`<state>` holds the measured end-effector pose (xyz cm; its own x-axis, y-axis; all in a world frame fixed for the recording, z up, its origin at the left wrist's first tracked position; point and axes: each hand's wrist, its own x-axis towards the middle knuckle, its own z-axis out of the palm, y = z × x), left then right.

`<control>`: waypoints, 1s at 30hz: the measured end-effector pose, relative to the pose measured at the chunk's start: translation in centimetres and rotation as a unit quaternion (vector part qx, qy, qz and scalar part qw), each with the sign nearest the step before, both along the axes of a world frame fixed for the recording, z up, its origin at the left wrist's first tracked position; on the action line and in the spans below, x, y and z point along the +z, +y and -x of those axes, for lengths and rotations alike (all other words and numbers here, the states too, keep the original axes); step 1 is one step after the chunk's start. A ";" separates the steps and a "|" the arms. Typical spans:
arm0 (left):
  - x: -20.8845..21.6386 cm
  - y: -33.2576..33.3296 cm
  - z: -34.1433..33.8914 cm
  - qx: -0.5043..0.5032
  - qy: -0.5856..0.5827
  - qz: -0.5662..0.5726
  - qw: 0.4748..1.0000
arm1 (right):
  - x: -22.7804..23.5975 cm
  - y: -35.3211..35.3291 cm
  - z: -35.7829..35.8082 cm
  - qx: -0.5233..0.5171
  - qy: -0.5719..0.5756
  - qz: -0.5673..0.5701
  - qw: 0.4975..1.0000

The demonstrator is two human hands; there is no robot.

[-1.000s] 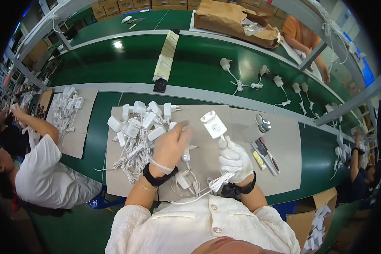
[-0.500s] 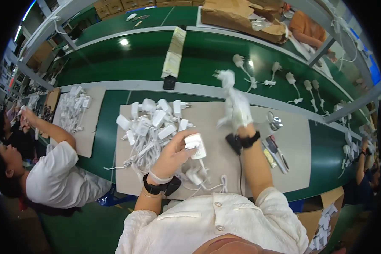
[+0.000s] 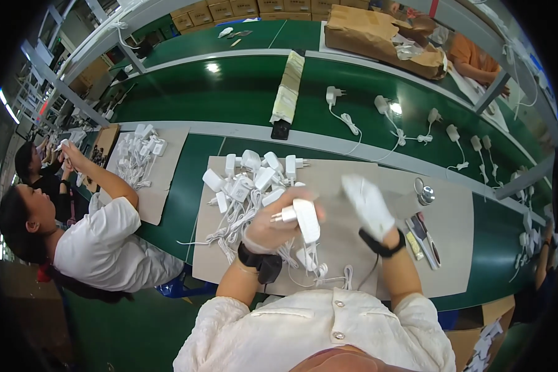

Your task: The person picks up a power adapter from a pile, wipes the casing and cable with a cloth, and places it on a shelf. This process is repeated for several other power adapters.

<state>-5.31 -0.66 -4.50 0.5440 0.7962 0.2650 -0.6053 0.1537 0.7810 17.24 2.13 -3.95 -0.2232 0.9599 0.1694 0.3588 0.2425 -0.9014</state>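
Note:
My left hand (image 3: 271,226) is closed around a white plug-in power adapter (image 3: 308,221), its prongs pointing left, just right of a heap of similar white adapters (image 3: 245,186) with bundled cables. My right hand (image 3: 368,204), in a white glove, is over the grey-beige mat (image 3: 452,260); its fingers look stretched out, though blurred, and nothing shows in them. Another adapter (image 3: 335,95) with a tied cable lies on the green belt (image 3: 211,93) beyond. Below my left hand, more white cable (image 3: 348,276) lies on the mat.
Right of my right hand lie a metal jar (image 3: 425,194), a yellow strip (image 3: 414,247) and several hand tools (image 3: 429,242). More adapters (image 3: 454,133) line the belt. A seated person (image 3: 99,242) works at left beside another adapter pile (image 3: 139,152). A box (image 3: 480,341) stands lower right.
My right hand has come back from the belt toward me, and the adapter it carried now lies on the belt. My left hand has turned its adapter so the prongs point left.

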 end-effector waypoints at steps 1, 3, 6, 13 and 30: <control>-0.3 0.5 -0.2 -0.012 -0.037 0.016 0.999 | 0.8 -2.4 0.1 0.050 0.016 0.024 0.998; -1.2 1.4 -0.6 -0.040 -0.089 0.045 0.994 | 2.6 -5.4 1.3 0.137 0.060 0.144 0.978; -1.7 2.3 -1.2 -0.110 -0.201 0.101 0.968 | 2.7 -8.1 3.1 0.103 0.000 0.118 0.988; 0.3 0.7 -2.0 0.012 -0.038 0.134 0.990 | 2.8 -9.1 2.8 0.064 0.097 0.176 0.977; -1.2 1.6 -3.5 -0.012 0.119 0.211 0.970 | 1.3 -7.4 -1.4 0.146 0.503 0.389 0.758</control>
